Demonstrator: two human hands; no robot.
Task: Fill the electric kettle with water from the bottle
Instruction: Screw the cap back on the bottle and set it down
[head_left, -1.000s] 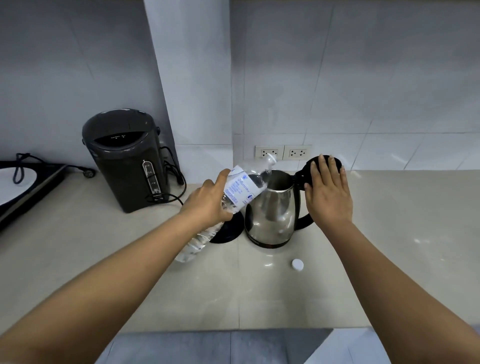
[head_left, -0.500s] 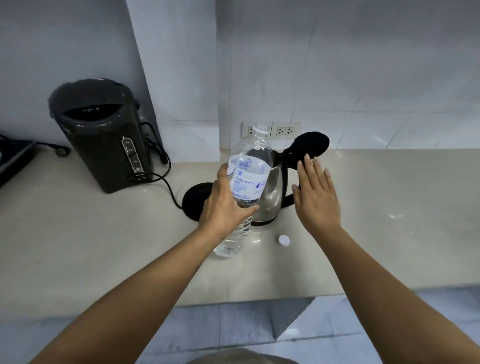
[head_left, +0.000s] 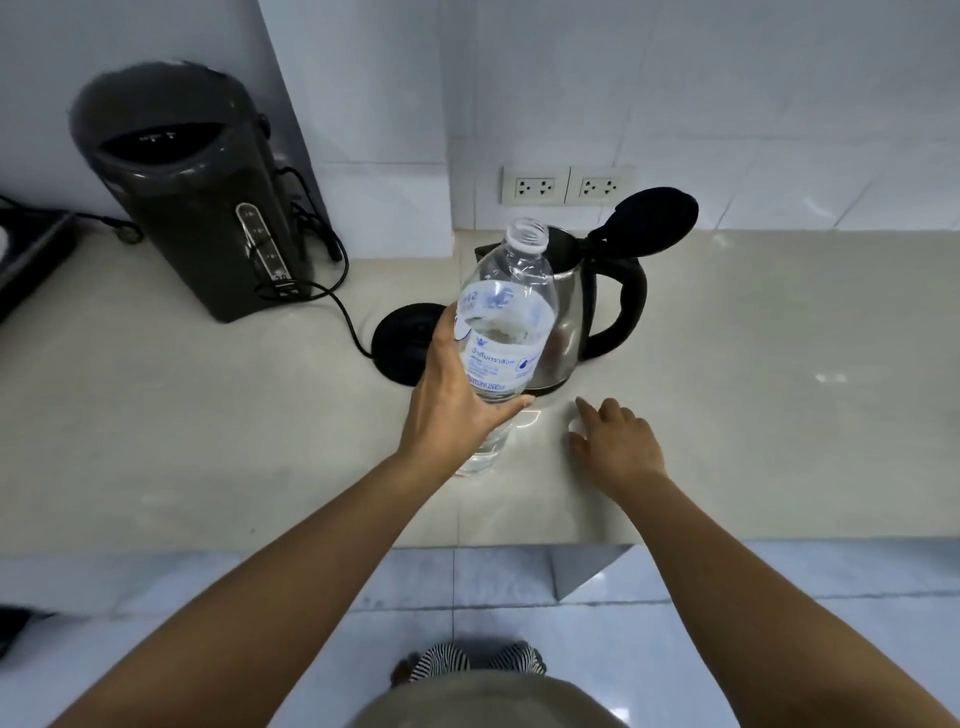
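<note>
Head view: left hand (head_left: 457, 410) wraps clear plastic bottle (head_left: 506, 332), centre frame; right hand (head_left: 618, 447) palm-down over white cap (head_left: 574, 426), grip unclear; steel kettle (head_left: 569, 291) behind.

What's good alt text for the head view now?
Left hand grips an uncapped, partly full water bottle roughly upright in front of a steel kettle with its lid flipped open, standing on the counter beside its black base. Right hand is down on the counter at the white cap. A dark hot-water dispenser stands back left.
</note>
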